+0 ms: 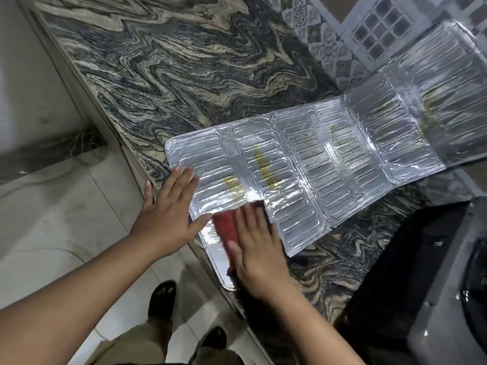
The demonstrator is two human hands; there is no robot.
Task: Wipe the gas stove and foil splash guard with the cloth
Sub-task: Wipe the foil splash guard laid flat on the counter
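From the head view we see the foil splash guard (303,164) lying unfolded and flat on the marbled stone countertop (171,61), its near corner hanging a little past the counter's front edge and its far panels rising against the tiled wall (379,30). Yellow-green streaks mark several of its ribbed panels, the strongest near the middle of the near panels.

Our left hand (171,209) rests flat on the guard's near-left edge, fingers straight and spread, gripping nothing; the thumb hangs off the counter edge. Just beside it on the guard, our right hand (255,248) presses flat on the red cloth (226,227), fingers straight over it rather than curled around it. The cloth lies on the guard's near panel, just below the yellow streaks, and part of it is hidden beneath the palm. The hand is slightly blurred.

To the right of the guard, on the same countertop, stands the dark gas stove (411,285), apart from both hands; only its left part is visible. Below the guard's overhanging corner we see a pale tiled floor (52,233) and our two feet in dark sandals (162,299).
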